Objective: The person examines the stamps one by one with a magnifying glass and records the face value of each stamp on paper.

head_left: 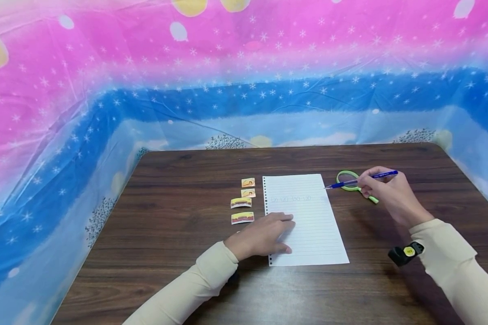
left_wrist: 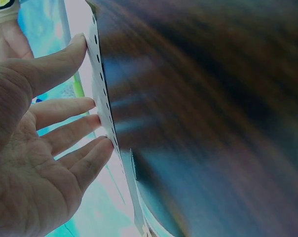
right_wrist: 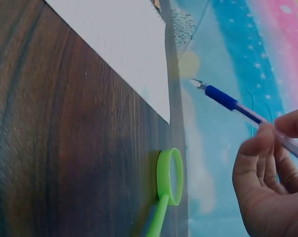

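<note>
A lined sheet of paper point(head_left: 309, 234) with punched holes down its left side lies on the table; faint handwriting runs across its upper part. My left hand point(head_left: 266, 232) rests on the sheet's left edge, fingers spread and fairly straight, as the left wrist view also shows with the fingertips on the paper point(left_wrist: 100, 89). To the right, my right hand point(head_left: 386, 194) pinches a blue pen point(head_left: 341, 185) near its back half. The pen's tip points left, by the sheet's right edge; in the right wrist view the pen point(right_wrist: 220, 97) is held above the table.
A green magnifying glass point(head_left: 374, 199) lies under and beside the right hand. Left of the sheet, several small printed cards stand in a column, among them an orange card point(head_left: 248, 182) and a yellow-and-red card point(head_left: 242, 218). A patterned cloth point(head_left: 227, 104) hangs behind the table.
</note>
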A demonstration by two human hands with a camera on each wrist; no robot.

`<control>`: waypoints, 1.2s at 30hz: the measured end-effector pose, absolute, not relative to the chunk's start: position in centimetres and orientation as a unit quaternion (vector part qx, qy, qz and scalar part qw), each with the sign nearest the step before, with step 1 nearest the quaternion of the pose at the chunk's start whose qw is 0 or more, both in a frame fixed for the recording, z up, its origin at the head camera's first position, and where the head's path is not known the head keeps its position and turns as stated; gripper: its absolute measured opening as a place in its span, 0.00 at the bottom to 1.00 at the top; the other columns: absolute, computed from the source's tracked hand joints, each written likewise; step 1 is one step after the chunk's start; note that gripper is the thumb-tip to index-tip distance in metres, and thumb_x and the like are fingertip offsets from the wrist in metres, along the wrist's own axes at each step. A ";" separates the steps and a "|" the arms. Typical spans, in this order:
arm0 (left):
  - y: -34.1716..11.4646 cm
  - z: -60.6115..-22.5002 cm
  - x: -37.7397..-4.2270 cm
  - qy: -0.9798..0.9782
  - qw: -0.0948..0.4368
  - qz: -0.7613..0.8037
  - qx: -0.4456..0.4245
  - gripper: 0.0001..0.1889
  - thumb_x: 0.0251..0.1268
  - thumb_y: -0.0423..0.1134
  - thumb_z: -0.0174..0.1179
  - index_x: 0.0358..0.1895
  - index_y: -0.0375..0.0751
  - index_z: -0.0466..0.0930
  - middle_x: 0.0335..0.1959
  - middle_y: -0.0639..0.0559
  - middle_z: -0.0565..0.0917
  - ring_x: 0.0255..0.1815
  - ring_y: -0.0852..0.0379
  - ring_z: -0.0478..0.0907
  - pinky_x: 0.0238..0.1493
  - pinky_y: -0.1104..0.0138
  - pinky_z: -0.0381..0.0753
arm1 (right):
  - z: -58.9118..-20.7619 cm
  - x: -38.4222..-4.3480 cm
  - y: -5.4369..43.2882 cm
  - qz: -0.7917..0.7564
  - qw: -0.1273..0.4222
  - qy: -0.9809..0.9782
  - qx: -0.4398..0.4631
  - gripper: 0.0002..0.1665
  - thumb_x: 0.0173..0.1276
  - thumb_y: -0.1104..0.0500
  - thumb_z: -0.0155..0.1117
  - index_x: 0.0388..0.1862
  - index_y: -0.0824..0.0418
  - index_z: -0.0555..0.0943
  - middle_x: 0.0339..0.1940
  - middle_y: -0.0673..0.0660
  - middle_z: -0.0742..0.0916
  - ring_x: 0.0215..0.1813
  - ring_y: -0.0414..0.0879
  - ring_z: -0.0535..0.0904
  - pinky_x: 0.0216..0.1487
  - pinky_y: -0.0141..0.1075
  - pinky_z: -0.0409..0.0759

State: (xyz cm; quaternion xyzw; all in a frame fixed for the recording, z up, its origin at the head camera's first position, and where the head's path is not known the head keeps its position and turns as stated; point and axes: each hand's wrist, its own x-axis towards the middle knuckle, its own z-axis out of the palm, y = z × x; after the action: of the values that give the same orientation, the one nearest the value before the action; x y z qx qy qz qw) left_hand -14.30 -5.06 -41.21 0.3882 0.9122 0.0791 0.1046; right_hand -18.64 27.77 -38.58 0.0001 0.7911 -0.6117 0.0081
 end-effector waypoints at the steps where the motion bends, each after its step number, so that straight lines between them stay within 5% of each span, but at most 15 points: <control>1: -5.1 -41.2 -14.3 0.912 0.105 0.079 0.388 0.32 0.65 0.50 0.70 0.69 0.39 0.75 0.73 0.45 0.71 0.76 0.51 0.64 0.75 0.66 0.60 | -38.5 -18.8 27.7 -0.627 0.013 0.779 -0.006 0.17 0.73 0.54 0.67 0.47 0.68 0.82 0.34 0.52 0.88 0.35 0.43 0.84 0.38 0.35 0.85; 9: -5.2 -41.1 -14.2 0.912 0.117 0.087 0.384 0.33 0.66 0.50 0.69 0.70 0.39 0.74 0.74 0.46 0.69 0.77 0.50 0.63 0.75 0.65 0.60 | -38.8 -19.5 27.2 -0.557 0.010 0.827 -0.072 0.22 0.72 0.52 0.68 0.52 0.70 0.81 0.41 0.49 0.88 0.37 0.43 0.86 0.41 0.36 0.86; 18: -5.3 -41.1 -14.4 0.905 0.113 0.087 0.401 0.30 0.67 0.50 0.68 0.67 0.39 0.76 0.74 0.44 0.70 0.77 0.50 0.63 0.75 0.65 0.61 | -39.2 -20.2 25.9 -0.595 0.046 0.799 -0.075 0.27 0.74 0.51 0.67 0.59 0.72 0.80 0.44 0.60 0.89 0.44 0.54 0.87 0.48 0.40 0.86; 36: -5.5 -41.2 -14.5 0.901 0.117 0.085 0.410 0.30 0.67 0.50 0.67 0.68 0.39 0.75 0.75 0.43 0.69 0.77 0.48 0.62 0.75 0.64 0.61 | -42.2 -21.3 24.0 -0.573 0.071 0.811 -0.093 0.22 0.72 0.53 0.68 0.50 0.72 0.82 0.44 0.69 0.86 0.40 0.51 0.86 0.42 0.40 0.87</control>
State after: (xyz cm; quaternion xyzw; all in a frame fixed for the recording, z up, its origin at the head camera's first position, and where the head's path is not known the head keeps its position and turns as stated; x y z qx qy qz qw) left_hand -14.53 -5.52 -41.25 0.4097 0.9007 0.0849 0.1166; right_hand -21.34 24.01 -42.18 -0.0934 0.8113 -0.5727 0.0705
